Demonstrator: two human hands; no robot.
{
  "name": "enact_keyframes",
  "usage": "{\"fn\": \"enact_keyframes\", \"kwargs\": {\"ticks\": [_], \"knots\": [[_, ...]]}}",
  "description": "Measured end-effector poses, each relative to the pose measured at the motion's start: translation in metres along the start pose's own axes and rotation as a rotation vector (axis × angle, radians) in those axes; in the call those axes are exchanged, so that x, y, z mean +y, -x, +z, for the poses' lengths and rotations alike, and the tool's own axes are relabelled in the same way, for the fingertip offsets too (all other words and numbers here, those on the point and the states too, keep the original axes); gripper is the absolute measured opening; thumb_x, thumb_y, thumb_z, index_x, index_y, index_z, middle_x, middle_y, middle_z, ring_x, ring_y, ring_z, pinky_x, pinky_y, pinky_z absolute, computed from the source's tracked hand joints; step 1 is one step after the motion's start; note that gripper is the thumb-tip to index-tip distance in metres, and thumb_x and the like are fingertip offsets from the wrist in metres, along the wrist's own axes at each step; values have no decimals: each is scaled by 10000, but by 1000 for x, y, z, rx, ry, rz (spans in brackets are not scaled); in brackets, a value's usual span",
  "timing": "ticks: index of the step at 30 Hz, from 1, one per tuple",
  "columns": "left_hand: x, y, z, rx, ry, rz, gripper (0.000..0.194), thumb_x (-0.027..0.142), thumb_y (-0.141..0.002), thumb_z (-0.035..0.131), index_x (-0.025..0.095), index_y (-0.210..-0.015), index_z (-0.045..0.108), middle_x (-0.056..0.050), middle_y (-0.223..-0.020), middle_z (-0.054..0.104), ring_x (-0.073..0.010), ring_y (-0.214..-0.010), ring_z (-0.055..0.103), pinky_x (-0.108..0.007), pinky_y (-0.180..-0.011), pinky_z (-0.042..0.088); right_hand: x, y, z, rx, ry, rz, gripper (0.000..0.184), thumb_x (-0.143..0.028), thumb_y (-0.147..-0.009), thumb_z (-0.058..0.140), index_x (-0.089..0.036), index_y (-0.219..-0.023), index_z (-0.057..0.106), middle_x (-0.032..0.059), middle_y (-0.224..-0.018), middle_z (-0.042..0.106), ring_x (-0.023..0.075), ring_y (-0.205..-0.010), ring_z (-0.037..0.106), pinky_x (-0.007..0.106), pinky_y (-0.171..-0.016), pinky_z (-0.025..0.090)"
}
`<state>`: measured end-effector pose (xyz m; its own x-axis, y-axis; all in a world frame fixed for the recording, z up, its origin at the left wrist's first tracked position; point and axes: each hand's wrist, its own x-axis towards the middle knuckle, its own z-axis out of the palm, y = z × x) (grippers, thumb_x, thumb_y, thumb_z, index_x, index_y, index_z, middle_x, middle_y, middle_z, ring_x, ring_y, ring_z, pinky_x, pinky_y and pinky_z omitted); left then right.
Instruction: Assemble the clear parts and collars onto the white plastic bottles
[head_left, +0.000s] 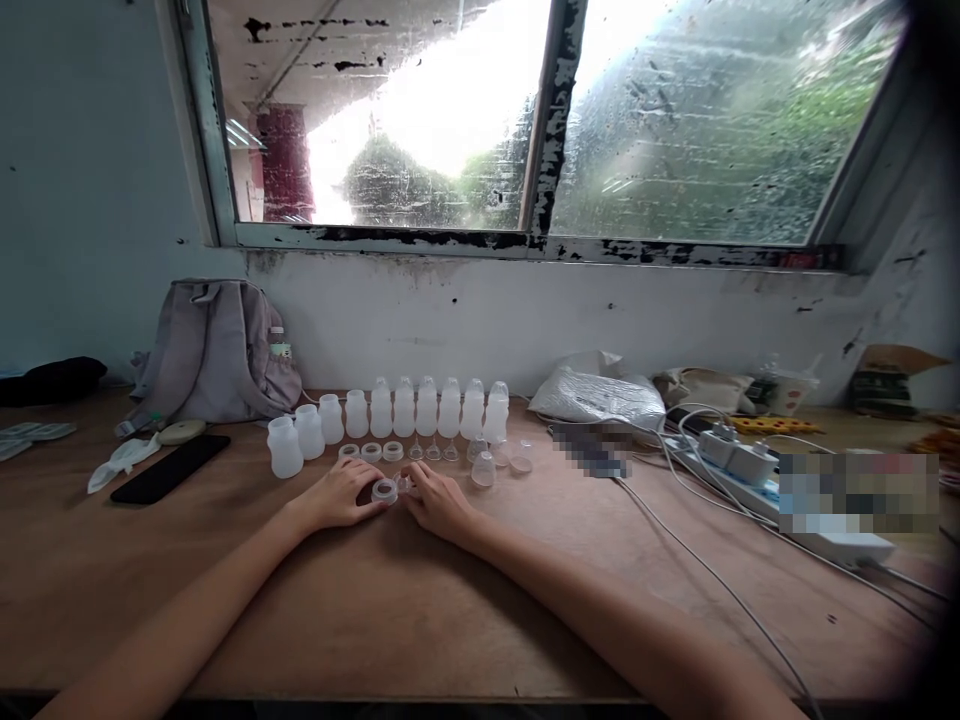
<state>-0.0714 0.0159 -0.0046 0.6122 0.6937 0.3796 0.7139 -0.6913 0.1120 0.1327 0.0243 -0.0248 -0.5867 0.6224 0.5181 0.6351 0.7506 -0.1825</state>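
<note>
My left hand [343, 494] is closed on a translucent bottle collar ring [385, 491], held low over the table. Close beside it, the fingers of my right hand [436, 502] pinch a small clear piece that looks like a bottle nipple [404, 484], partly hidden by the fingers. Just beyond my hands lie three more collar rings [371, 452] and three clear nipples [433, 450] in a row. Behind them stand several frosted baby bottles; the left ones [285, 448] have bare necks, while those on the right [427, 408] wear tops. Clear dome caps [484, 469] sit right of my right hand.
On the left are a black phone [171, 469], a crumpled white wrapper [124, 463] and a grey backpack [214, 350]. A silver plastic parcel [600, 395] rests against the wall. Cables and a white power strip [840, 535] stretch across the right side of the wooden table [420, 620].
</note>
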Motion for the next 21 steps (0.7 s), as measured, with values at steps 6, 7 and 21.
{"fn": "enact_keyframes", "kwargs": {"ticks": [6,7,21], "knots": [[-6,3,-2,11,-20,47,482,403,-755,512,270,-1206,410,-56,-1207,477,-227,-1110,418,-373,-938,287,6,-3,5,6,170,94,258,-107,-767,397,-175,-995,497,92,-986,493,191,-891,482,300,-785,341],[-5,2,-1,11,-15,68,460,392,-760,509,269,-1195,424,-58,-1207,473,-225,-1110,417,-366,-936,296,6,-3,6,8,181,103,268,-106,-763,396,-172,-1003,498,98,-996,493,196,-904,477,307,-790,335],[-31,4,5,89,-118,-174,268,394,-787,434,209,-960,521,-52,-984,510,-219,-927,510,-326,-774,436,38,-14,12,30,130,226,234,-224,-799,439,-153,-1021,423,79,-946,575,193,-881,501,290,-749,311]]}}
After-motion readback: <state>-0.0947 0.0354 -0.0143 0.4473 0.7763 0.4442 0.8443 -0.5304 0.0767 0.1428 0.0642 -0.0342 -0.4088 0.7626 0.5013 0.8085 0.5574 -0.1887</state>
